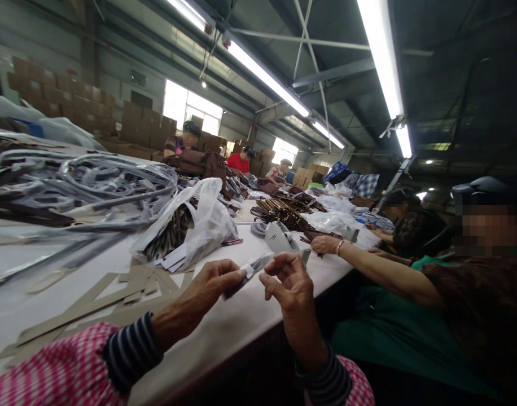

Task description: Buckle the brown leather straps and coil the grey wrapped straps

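Note:
My left hand pinches a small, flat piece in clear plastic between thumb and fingers. A dark part shows at its lower end, and its exact kind is too blurred to tell. Beside the piece's upper end, my right hand is raised with its fingers curled toward the thumb. Whether anything is between those fingertips cannot be made out. Just beyond the hands, a grey tape dispenser stands on the table. A white plastic bag full of dark strips lies open beyond my left hand.
Flat grey-brown card strips are scattered on the white table. Plastic-wrapped straps heap up at the left. Brown straps with gold-coloured hardware lie farther back. At the right, a co-worker's arm reaches onto the table.

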The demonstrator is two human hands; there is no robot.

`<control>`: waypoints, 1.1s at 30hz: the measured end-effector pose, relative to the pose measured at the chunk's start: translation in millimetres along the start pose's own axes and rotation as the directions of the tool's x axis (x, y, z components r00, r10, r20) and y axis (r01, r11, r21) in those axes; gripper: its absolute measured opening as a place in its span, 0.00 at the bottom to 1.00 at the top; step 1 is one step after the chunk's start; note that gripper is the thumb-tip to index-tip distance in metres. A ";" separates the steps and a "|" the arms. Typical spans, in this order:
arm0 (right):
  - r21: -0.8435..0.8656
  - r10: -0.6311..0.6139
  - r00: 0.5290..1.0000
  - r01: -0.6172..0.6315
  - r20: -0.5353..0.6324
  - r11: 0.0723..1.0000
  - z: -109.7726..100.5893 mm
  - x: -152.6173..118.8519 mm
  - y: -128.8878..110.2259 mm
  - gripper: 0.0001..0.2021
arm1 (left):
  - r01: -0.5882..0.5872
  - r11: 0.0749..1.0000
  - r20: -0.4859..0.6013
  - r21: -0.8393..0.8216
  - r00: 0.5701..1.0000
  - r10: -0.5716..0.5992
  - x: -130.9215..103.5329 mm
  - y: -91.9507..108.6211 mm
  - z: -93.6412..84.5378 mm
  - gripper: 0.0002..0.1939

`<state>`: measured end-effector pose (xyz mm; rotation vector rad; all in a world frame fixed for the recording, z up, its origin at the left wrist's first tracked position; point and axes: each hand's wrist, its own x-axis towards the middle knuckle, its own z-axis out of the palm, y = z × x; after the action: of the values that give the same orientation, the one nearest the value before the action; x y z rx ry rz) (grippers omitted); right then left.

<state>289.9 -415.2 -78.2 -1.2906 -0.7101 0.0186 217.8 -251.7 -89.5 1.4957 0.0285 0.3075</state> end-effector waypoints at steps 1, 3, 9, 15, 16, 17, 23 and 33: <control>0.014 0.016 1.000 -0.015 -0.003 1.000 2.3 -0.8 2.6 0.20 | -0.002 1.000 -0.003 0.008 1.000 0.002 0.2 -2.1 -0.3 0.22; 0.054 0.043 0.999 -0.043 -0.004 0.998 6.7 -2.2 8.8 0.21 | 0.001 1.000 -0.001 0.021 1.000 -0.001 0.5 -6.2 -1.5 0.22; 0.147 0.080 0.996 -0.074 -0.035 0.986 11.7 -1.5 19.4 0.21 | -0.007 0.999 0.012 0.036 1.000 0.006 -0.5 -13.5 -4.6 0.22; 0.183 0.110 0.993 -0.102 -0.036 0.978 10.6 -1.9 22.2 0.22 | -0.002 0.998 0.011 0.066 1.000 0.002 0.6 -15.4 -4.5 0.22; 0.183 0.111 0.993 -0.102 -0.039 0.978 10.8 -2.1 22.8 0.21 | 0.000 0.997 0.008 0.072 1.000 0.000 0.5 -15.5 -4.3 0.22; 0.183 0.112 0.993 -0.102 -0.041 0.978 11.0 -2.2 23.4 0.21 | 0.001 0.997 0.005 0.074 1.000 -0.002 0.3 -15.5 -4.0 0.22; 0.194 0.132 0.991 -0.123 -0.037 0.973 10.9 -3.3 23.0 0.20 | -0.003 0.990 -0.013 0.141 1.000 0.005 -3.5 -11.6 -2.1 0.22; 0.254 0.191 0.982 -0.184 -0.002 0.949 8.1 -5.0 25.2 0.20 | -0.044 0.944 -0.046 0.328 0.997 0.062 -7.7 -10.3 -0.1 0.24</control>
<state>291.2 -402.3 -101.9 -1.1056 -0.5404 0.2394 212.2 -253.7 -100.9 1.8200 0.0877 0.4027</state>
